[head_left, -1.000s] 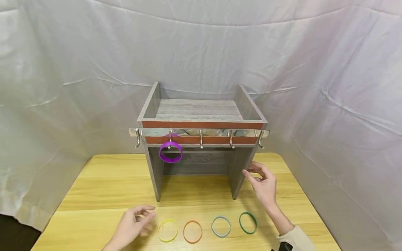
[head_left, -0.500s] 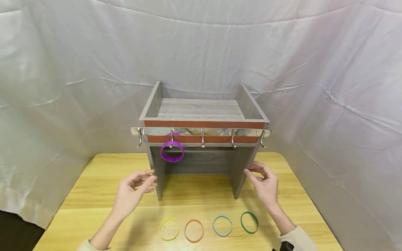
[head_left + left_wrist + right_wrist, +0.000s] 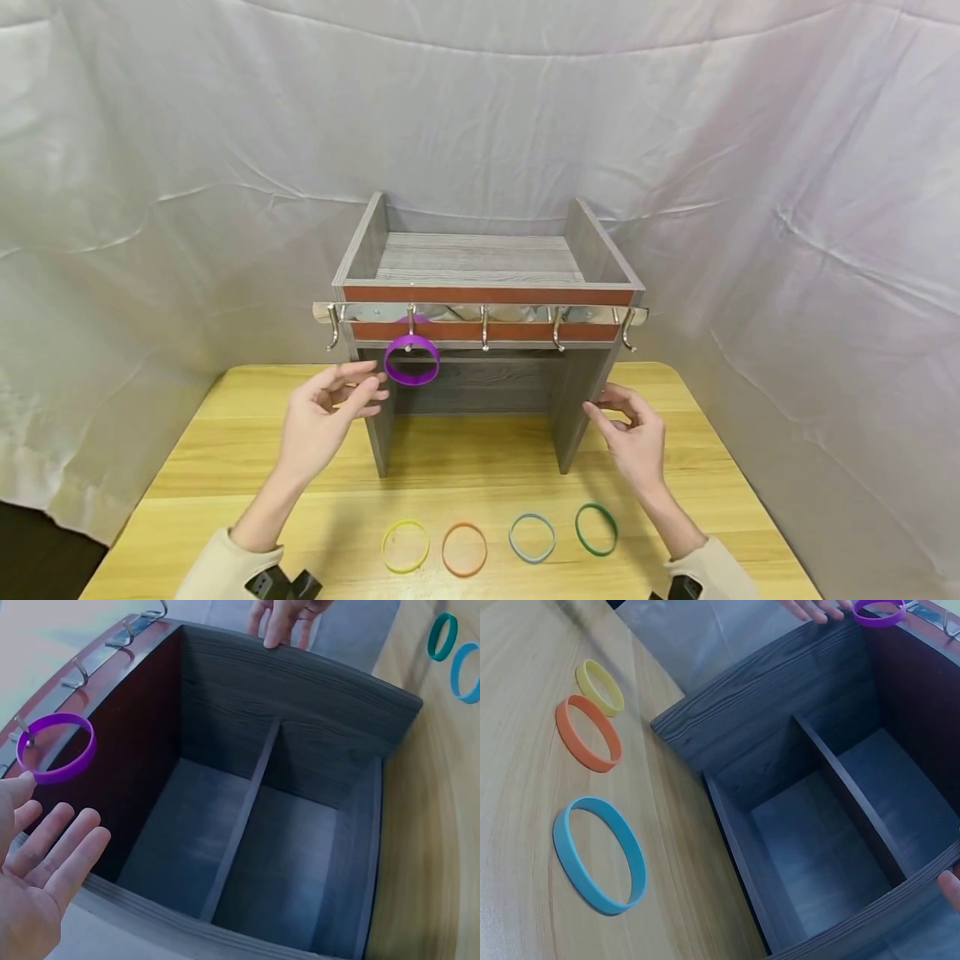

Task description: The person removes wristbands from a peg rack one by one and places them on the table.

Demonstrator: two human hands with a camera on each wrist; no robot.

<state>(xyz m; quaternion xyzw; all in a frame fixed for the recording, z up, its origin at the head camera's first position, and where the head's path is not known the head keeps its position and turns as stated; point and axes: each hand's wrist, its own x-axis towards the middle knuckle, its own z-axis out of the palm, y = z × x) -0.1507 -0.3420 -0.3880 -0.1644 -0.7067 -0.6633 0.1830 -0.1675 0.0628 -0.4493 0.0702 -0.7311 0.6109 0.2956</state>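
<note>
A purple wristband (image 3: pixel 412 381) hangs from the second hook from the left on the metal hook rail (image 3: pixel 386 313), which runs across the front of a grey wooden shelf unit (image 3: pixel 480 258). My left hand (image 3: pixel 317 421) is raised beside the unit's left panel, its fingers loosely bent and holding nothing. In the left wrist view its thumb tip is right at the lower edge of the purple wristband. My right hand (image 3: pixel 636 442) grips the front edge of the right side panel (image 3: pixel 577 408), thumb in front and fingers partly hidden behind.
On the wooden table (image 3: pixel 225 467) in front of the unit lie a yellow wristband (image 3: pixel 405 570), an orange wristband (image 3: pixel 465 574), a light blue wristband (image 3: pixel 532 559) and a green wristband (image 3: pixel 597 552) in a row. Grey-white cloth (image 3: pixel 480 125) hangs behind and at both sides.
My left hand has risen from beside the yellow wristband on the table to just left of the hanging purple wristband. My right hand has stayed on the side panel.
</note>
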